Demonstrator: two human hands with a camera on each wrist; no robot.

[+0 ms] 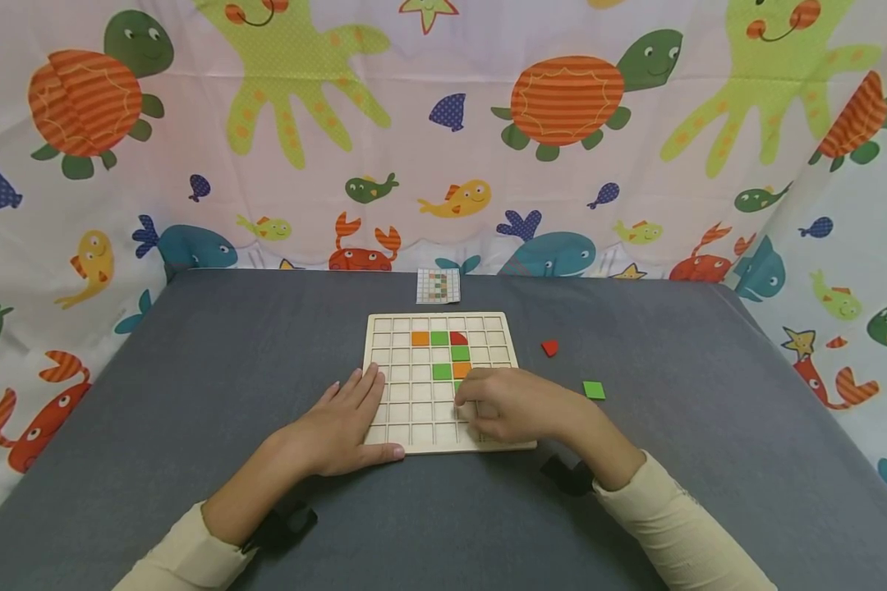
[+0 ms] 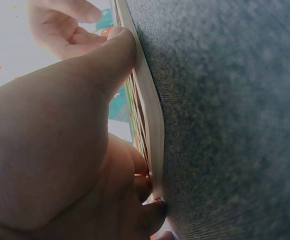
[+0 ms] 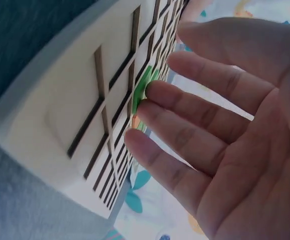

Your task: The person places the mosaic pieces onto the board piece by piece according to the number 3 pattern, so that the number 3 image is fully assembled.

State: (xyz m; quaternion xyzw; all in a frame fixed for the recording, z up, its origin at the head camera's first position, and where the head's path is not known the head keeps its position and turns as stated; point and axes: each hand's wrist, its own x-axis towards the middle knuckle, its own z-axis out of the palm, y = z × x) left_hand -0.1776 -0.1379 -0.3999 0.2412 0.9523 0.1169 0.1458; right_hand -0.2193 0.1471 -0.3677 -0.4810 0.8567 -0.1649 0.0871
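Observation:
A wooden grid board (image 1: 399, 410) lies on the table with several green and orange tiles and one red rounded piece (image 1: 458, 338) in its cells. My left hand (image 1: 333, 431) lies along the board's left side, fingers straight and thumb at the front edge. Over the board's right half is my right hand (image 1: 525, 402), its fingertips at a green tile (image 3: 141, 90) in a cell. The right wrist view shows those fingers extended and slightly spread, thumb apart. In the head view the hand hides most of that tile.
Right of the board lie a loose red piece (image 1: 550, 349) and a loose green tile (image 1: 595, 390) on the grey tabletop (image 1: 192, 369). A small card (image 1: 438, 286) printed with a coloured grid pattern lies behind the board. A sea-animal curtain (image 1: 399, 131) hangs around the table.

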